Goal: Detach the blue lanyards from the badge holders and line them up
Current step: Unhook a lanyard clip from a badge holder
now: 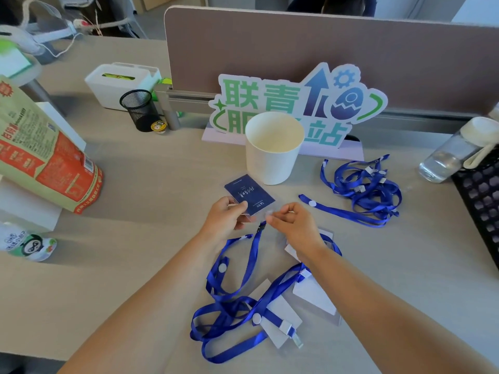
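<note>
My left hand [225, 215] grips a clear badge holder with a dark blue card [249, 194] by its near left corner, just above the desk. My right hand [290, 220] pinches the white clip at the holder's near right corner, where a blue lanyard [252, 255] hangs down from a black buckle. That lanyard runs into a tangle of blue lanyards [229, 317] with white badge holders [313, 298] in front of me. A pile of loose blue lanyards [364, 190] lies at the right, behind my right hand.
A white paper cup [272, 147] stands just behind the held badge. A cut-out sign [297, 103] leans on the brown divider. A water bottle [453, 155] and black mesh tray [480, 201] sit at right. A printed paper bag [46, 152] lies at left, a mesh pen cup [139, 109] behind.
</note>
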Tool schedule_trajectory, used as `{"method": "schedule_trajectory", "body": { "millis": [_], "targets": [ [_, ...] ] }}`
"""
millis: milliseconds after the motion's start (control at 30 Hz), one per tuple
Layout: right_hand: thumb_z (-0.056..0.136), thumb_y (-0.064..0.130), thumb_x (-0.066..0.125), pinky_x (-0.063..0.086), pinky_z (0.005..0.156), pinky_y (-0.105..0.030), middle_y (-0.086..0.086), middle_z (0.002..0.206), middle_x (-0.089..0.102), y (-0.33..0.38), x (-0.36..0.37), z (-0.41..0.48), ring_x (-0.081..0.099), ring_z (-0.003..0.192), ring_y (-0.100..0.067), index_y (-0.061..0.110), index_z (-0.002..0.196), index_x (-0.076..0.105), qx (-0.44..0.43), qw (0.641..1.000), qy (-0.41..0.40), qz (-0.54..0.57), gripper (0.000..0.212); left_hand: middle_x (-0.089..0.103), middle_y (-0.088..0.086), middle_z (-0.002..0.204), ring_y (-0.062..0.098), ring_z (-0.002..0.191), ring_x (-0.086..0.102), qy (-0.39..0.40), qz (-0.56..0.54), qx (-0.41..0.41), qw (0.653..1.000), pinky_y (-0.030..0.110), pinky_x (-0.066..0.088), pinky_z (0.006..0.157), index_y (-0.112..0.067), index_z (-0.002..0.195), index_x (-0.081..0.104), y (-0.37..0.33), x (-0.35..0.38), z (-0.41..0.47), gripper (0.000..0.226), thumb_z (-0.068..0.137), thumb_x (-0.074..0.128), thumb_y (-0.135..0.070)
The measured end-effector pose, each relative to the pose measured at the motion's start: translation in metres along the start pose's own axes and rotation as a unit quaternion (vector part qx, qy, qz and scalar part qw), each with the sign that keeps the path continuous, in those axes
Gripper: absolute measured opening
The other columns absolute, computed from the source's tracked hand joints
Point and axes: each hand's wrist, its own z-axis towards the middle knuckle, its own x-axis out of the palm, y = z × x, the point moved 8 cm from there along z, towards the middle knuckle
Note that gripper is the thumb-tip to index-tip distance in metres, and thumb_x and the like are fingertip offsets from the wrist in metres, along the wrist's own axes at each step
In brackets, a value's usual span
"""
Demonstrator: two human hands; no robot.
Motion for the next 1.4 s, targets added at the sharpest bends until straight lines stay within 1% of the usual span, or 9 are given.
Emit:
{"method": "schedule_trajectory", "body": {
  "millis": [233, 333, 533, 700, 833, 1000, 1100, 1267, 1400],
  "targets": [
    [0.09, 0.017, 0.057, 0.047, 0.083, -0.03, -0.001, 0.075, 0.063, -0.007, 0.006, 0.005, 0.061, 0.073, -0.012, 0.013, 0.091, 0.062, 0.077, 0.99, 0.114, 0.036, 0.006, 0.063, 0.003, 0.076, 0.005, 0.063, 0.068, 0.017, 0.009, 0.037, 0.999, 0.019, 0.042, 0.056, -0.008, 0.091, 0.049, -0.008, 0.004, 0.003, 0.009, 0.094, 0.051, -0.015],
    [0.093, 0.017, 0.053, 0.043, 0.07, -0.026, 0.0, 0.068, 0.057, -0.004, 0.003, 0.006, 0.051, 0.062, -0.011, 0.009, 0.087, 0.066, 0.075, 0.986, 0.147, -0.001, 0.016, 0.064, 0.002, 0.066, 0.01, 0.061, 0.063, 0.019, 0.012, 0.054, 0.998, 0.022, 0.04, 0.055, -0.007, 0.089, 0.047, -0.01, 0.006, 0.003, 0.01, 0.094, 0.052, -0.014],
    [0.091, 0.014, 0.055, 0.048, 0.075, -0.02, 0.007, 0.08, 0.064, 0.021, -0.011, 0.01, 0.057, 0.071, -0.006, 0.022, 0.087, 0.065, -0.025, 0.988, 0.099, -0.115, 0.013, 0.068, -0.005, 0.06, 0.001, 0.058, 0.066, -0.015, -0.005, 0.069, 0.997, 0.022, 0.041, 0.059, -0.01, 0.1, 0.043, -0.005, 0.01, 0.011, 0.013, 0.093, 0.054, -0.016],
    [0.088, 0.016, 0.061, 0.046, 0.064, -0.008, 0.007, 0.079, 0.065, 0.029, -0.019, 0.013, 0.059, 0.064, 0.004, 0.014, 0.092, 0.068, -0.066, 0.987, 0.044, -0.143, 0.008, 0.064, 0.0, 0.075, 0.004, 0.062, 0.064, -0.056, 0.015, 0.043, 0.997, 0.022, 0.046, 0.065, -0.023, 0.135, 0.023, 0.005, 0.017, 0.012, 0.057, 0.09, 0.058, -0.021],
    [0.084, 0.014, 0.066, 0.053, 0.081, -0.026, 0.005, 0.091, 0.068, 0.03, -0.021, 0.016, 0.064, 0.081, -0.013, 0.01, 0.08, 0.07, -0.083, 0.983, 0.038, -0.157, 0.007, 0.046, -0.002, 0.077, 0.009, 0.066, 0.049, -0.082, 0.187, 0.088, 0.975, 0.02, 0.039, 0.064, -0.026, 0.124, 0.047, 0.001, 0.023, 0.011, 0.041, 0.086, 0.061, -0.028],
    [0.082, 0.008, 0.066, 0.05, 0.078, -0.009, 0.009, 0.101, 0.063, 0.025, -0.024, 0.019, 0.062, 0.088, -0.002, 0.003, 0.073, 0.067, -0.103, 0.979, 0.04, -0.171, 0.011, 0.054, -0.006, 0.1, 0.002, 0.087, 0.055, -0.046, 0.256, 0.355, 0.898, 0.005, 0.041, 0.077, -0.014, 0.105, 0.068, -0.033, 0.04, -0.011, 0.024, 0.086, 0.054, -0.013],
    [0.081, 0.005, 0.067, 0.049, 0.072, -0.005, 0.013, 0.091, 0.064, 0.023, -0.024, 0.018, 0.062, 0.083, 0.002, 0.012, 0.066, 0.065, -0.093, 0.984, 0.05, -0.147, 0.017, 0.068, 0.002, 0.1, 0.006, 0.094, 0.058, -0.011, 0.292, 0.409, 0.865, 0.014, 0.046, 0.081, -0.008, 0.103, 0.07, -0.034, 0.05, -0.017, 0.034, 0.084, 0.046, -0.023],
    [0.086, 0.012, 0.063, 0.05, 0.075, -0.006, 0.011, 0.102, 0.064, 0.016, -0.025, 0.016, 0.064, 0.084, 0.004, 0.022, 0.073, 0.068, -0.086, 0.987, 0.069, -0.114, 0.017, 0.069, -0.005, 0.099, -0.006, 0.096, 0.058, -0.026, 0.256, 0.396, 0.881, 0.002, 0.042, 0.083, -0.01, 0.103, 0.071, -0.023, 0.05, -0.01, 0.024, 0.084, 0.058, -0.015],
    [0.089, 0.016, 0.059, 0.053, 0.08, -0.013, 0.01, 0.108, 0.065, 0.011, -0.029, 0.018, 0.066, 0.088, -0.003, 0.022, 0.09, 0.069, -0.093, 0.987, 0.06, -0.114, 0.011, 0.064, -0.013, 0.102, -0.017, 0.096, 0.056, -0.003, 0.205, 0.368, 0.907, 0.005, 0.044, 0.085, -0.011, 0.107, 0.069, -0.012, 0.052, -0.001, 0.026, 0.083, 0.06, -0.009]
  ]
}}
